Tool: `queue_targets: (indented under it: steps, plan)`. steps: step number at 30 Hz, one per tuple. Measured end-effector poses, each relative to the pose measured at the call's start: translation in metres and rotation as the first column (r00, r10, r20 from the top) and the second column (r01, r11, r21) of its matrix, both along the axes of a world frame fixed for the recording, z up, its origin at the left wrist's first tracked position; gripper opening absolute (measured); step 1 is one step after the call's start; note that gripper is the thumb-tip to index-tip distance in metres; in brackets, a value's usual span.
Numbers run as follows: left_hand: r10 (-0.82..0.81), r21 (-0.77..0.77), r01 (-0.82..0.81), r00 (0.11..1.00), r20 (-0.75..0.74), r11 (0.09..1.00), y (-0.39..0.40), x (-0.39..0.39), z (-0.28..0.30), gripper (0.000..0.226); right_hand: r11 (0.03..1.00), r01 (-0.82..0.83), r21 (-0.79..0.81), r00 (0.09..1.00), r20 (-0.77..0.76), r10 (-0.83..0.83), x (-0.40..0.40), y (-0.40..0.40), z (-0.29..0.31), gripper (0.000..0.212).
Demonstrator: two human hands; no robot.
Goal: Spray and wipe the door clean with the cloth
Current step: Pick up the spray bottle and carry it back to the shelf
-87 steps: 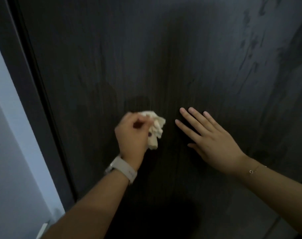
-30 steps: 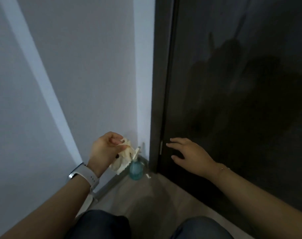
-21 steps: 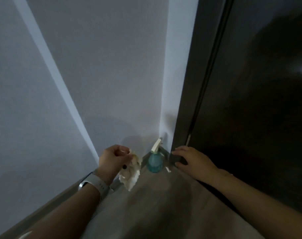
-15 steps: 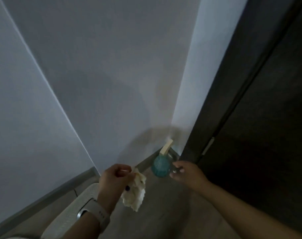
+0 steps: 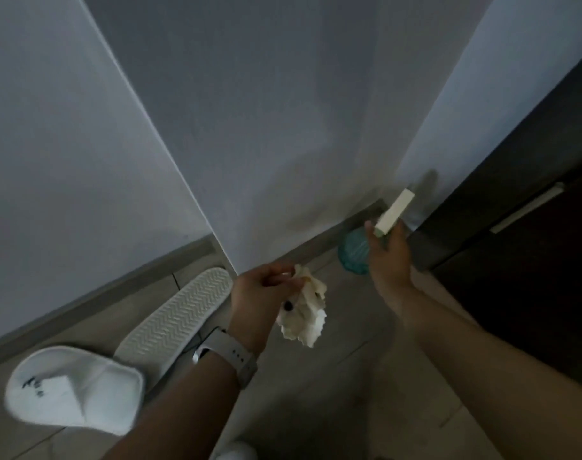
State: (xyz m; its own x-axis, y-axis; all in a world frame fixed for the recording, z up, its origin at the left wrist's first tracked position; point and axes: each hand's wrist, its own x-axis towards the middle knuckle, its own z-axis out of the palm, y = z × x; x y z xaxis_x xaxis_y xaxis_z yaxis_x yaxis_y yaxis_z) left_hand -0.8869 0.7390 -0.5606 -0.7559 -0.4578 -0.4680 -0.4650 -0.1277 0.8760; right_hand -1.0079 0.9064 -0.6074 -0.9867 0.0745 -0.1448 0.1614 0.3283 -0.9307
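Observation:
My left hand (image 5: 261, 293) pinches a crumpled cream cloth (image 5: 304, 313) that hangs below its fingers, over the floor. A teal spray bottle (image 5: 352, 252) with a cream trigger head (image 5: 395, 211) stands in the corner where the wall meets the door frame. My right hand (image 5: 387, 257) is wrapped around the bottle's neck just under the head, hiding much of the bottle. The dark wooden door (image 5: 548, 247) fills the right edge, with a metal hinge plate (image 5: 528, 207) showing.
Grey walls (image 5: 266, 111) meet a grey skirting board (image 5: 100, 293) and a tiled floor (image 5: 349, 376). Two white slippers lie at the lower left, one upside down (image 5: 175, 320) and one upright (image 5: 73, 390). A wristwatch sits on my left wrist.
I left off wiping the door and turned down to the corner. My right hand reached in and closed on the spray bottle. The left hand kept the cloth and dropped lower.

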Motion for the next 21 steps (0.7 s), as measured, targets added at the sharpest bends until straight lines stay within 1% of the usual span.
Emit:
queue_targets:
  steps: [2, 3, 5, 7, 8, 10, 13, 17, 21]
  plan:
    - [0.001, 0.013, -0.001, 1.000, -0.011, 1.000, -0.001, 0.006, 0.005, 0.020, 1.000, -0.022, -0.015, 1.000, 0.011, 0.022, 0.017, 0.010, 0.003, 0.025]
    - [-0.003, 0.014, 0.004, 1.000, -0.014, 1.000, -0.002, 0.009, 0.008, 0.019, 0.999, -0.020, -0.036, 0.999, 0.029, 0.021, 0.026, 0.015, 0.009, 0.026]
    - [-0.014, 0.015, 0.014, 1.000, -0.018, 1.000, -0.004, 0.018, 0.020, 0.018, 0.998, -0.012, -0.060, 0.998, 0.059, 0.015, 0.048, 0.026, 0.027, 0.038]
    - [-0.019, 0.019, 0.020, 0.999, -0.039, 1.000, -0.008, 0.031, 0.034, 0.019, 0.997, -0.009, -0.078, 0.998, 0.055, 0.014, 0.072, 0.038, 0.055, 0.049]
    - [-0.022, 0.019, 0.023, 0.998, -0.056, 1.000, -0.010, 0.039, 0.045, 0.019, 0.996, -0.011, -0.089, 0.999, 0.050, 0.015, 0.085, 0.043, 0.073, 0.051]
    - [-0.016, 0.037, 0.019, 0.996, -0.087, 0.999, -0.012, 0.058, 0.067, 0.018, 0.994, -0.039, -0.104, 0.998, 0.039, 0.043, 0.109, 0.054, 0.110, 0.046]
    - [0.017, 0.109, -0.001, 0.989, -0.148, 0.994, -0.011, 0.087, 0.112, 0.017, 0.990, -0.083, -0.110, 0.996, -0.021, 0.081, 0.143, 0.067, 0.170, 0.032]
    - [0.055, 0.154, -0.011, 0.958, -0.282, 0.988, -0.012, 0.130, 0.180, 0.017, 0.991, -0.107, -0.083, 0.988, -0.122, 0.097, 0.187, 0.071, 0.252, 0.034]
    - [0.109, 0.169, -0.043, 0.908, -0.404, 0.985, -0.024, 0.174, 0.237, 0.020, 0.987, -0.140, -0.083, 0.967, -0.227, 0.118, 0.220, 0.060, 0.330, 0.028]
